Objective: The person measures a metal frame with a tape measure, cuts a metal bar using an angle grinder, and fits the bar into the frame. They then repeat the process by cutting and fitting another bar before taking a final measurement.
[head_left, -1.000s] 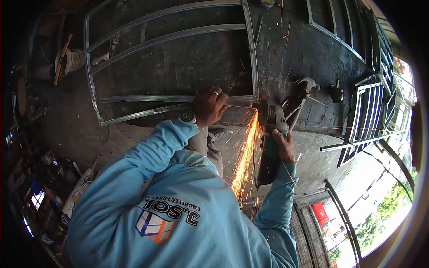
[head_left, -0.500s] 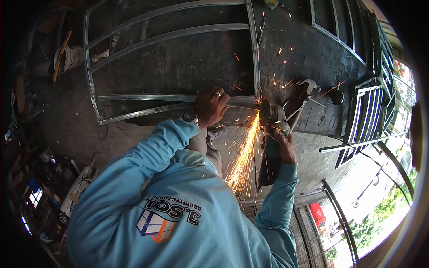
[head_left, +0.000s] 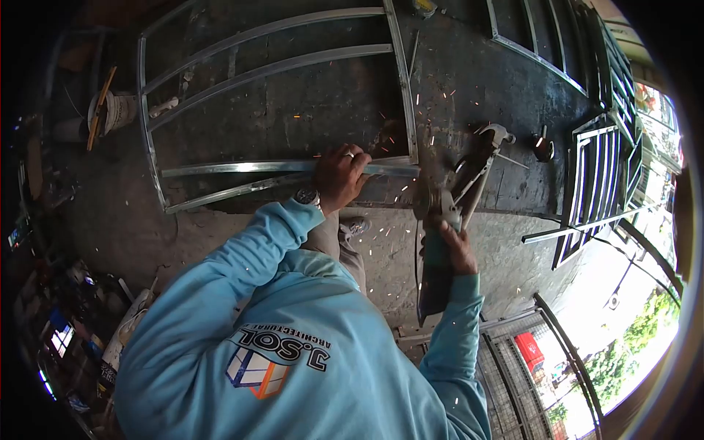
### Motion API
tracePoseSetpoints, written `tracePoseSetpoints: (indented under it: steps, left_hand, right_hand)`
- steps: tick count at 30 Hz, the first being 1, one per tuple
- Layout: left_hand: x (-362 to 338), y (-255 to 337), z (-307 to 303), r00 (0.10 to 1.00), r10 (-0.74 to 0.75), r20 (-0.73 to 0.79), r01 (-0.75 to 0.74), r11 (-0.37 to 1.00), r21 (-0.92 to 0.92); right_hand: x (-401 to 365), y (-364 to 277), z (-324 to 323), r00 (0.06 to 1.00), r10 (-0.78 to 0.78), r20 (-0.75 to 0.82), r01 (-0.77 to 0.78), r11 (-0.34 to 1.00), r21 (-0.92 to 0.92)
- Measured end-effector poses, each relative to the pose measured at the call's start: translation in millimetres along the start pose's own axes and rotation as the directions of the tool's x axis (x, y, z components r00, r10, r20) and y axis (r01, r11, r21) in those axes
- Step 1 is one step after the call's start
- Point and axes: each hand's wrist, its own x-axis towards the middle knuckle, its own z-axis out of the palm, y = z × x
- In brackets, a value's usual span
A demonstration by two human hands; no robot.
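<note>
My left hand (head_left: 341,178), with a ring and a wristwatch, is closed round a shiny square metal tube (head_left: 249,168) at the near side of a welded metal frame (head_left: 404,88). The frame lies on a dark worktable (head_left: 293,110). My right hand (head_left: 458,247) grips an angle grinder (head_left: 438,268) just right of the tube's end. Its disc is seen nearly edge-on and blurred, apart from the metal. A few scattered sparks hang in the air. Beyond the grinder lies a hammer (head_left: 496,136), partly overlapped by other tools I cannot make out.
Barred metal frames (head_left: 598,176) stand at the right, a long tube (head_left: 565,233) across them. A small dark round object (head_left: 543,149) sits past the hammer. On the left are a bucket (head_left: 121,111) and an orange stick (head_left: 101,110). A mesh panel (head_left: 506,367) stands lower right.
The grinder has pulled back from the tube's end toward my body, and the dense spark stream has faded to stray sparks. My left hand keeps its hold on the tube.
</note>
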Motion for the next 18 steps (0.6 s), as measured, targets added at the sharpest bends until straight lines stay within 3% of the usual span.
tracePoseSetpoints:
  steps: [2, 9, 18]
  left_hand:
    - [6, 15, -17, 1.000, 0.007, -0.030, -0.004, 0.997, 0.075]
    - [6, 8, -14, 0.999, 0.050, 0.008, -0.050, 0.999, 0.011]
    - [-2, 0, -5, 0.996, -0.027, 0.089, 0.026, 1.000, 0.011]
  right_hand:
    - [-4, 31, -7, 0.980, -0.198, -0.017, 0.198, 0.978, 0.071]
    - [-15, 21, -2, 0.978, -0.209, -0.009, 0.209, 0.977, 0.044]
    - [3, -8, 12, 0.977, -0.214, 0.013, 0.214, 0.977, 0.022]
